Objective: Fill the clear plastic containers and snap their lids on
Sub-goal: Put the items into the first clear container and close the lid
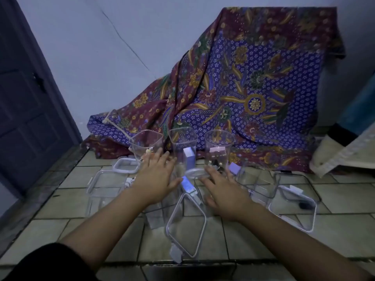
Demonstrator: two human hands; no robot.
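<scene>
Three clear plastic containers stand in a row at the back: a left one (146,145), a middle one (182,147) with a white box inside, and a right one (218,148) with a pink item inside. More clear containers sit at the left (105,187) and right (257,183). Lids lie about: a small one (125,164), a large one (185,224) in front, another (294,207) at the right. My left hand (157,177) is spread flat, fingers apart, holding nothing. My right hand (221,189) rests with fingers on a round lid (195,173).
A patterned batik cloth (243,88) drapes over something behind the containers. A dark door (26,98) is at the left. The floor is pale tile (243,240) with a dark border (30,201). A small lit blue object (187,185) lies between my hands.
</scene>
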